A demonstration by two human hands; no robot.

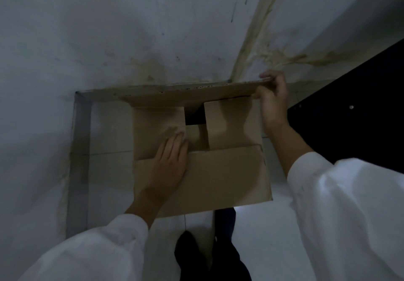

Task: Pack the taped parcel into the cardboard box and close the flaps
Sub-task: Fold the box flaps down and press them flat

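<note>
A brown cardboard box [227, 176] stands on the floor in the corner of a room. Its near flap and both side flaps are folded down, leaving a small dark gap [194, 114] in the middle. My left hand [169, 162] lies flat with fingers together, pressing the near flap and the left side flap. My right hand [273, 99] pinches the right end of the far flap [188, 96], which is still raised and tilted over the box. The taped parcel is hidden; I cannot see inside the box.
Stained white walls [153, 29] meet in a corner right behind the box. A grey skirting strip [80, 149] runs along the left wall. A black panel [358, 110] stands at the right. My dark trousers and shoe [190, 256] are on the pale tiled floor below the box.
</note>
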